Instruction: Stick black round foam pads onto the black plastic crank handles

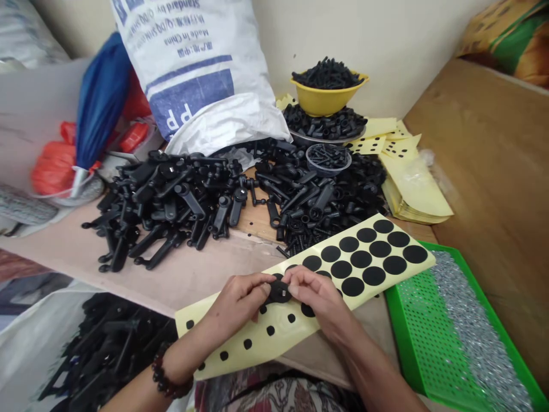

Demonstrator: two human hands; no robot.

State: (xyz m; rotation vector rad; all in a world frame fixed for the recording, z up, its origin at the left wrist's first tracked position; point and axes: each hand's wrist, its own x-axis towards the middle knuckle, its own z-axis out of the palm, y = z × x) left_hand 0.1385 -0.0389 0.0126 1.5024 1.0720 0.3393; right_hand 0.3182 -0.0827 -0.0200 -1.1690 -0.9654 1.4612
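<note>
Both hands pinch one small black round part [279, 292]: left hand [238, 303] at its 9 o'clock, right hand [315, 294] at 3 o'clock, over a yellow sticker sheet [326, 286]. Black plastic levers [171, 200] lie at 11 o'clock, a green tray [422, 337] at 4 o'clock.

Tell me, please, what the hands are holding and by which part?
Both hands, left and right, pinch a small round black part by its rim, one from each side, over the yellow sheet.

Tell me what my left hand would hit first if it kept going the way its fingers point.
The left hand points right, at the small black part it pinches; just beyond is the right hand.
</note>
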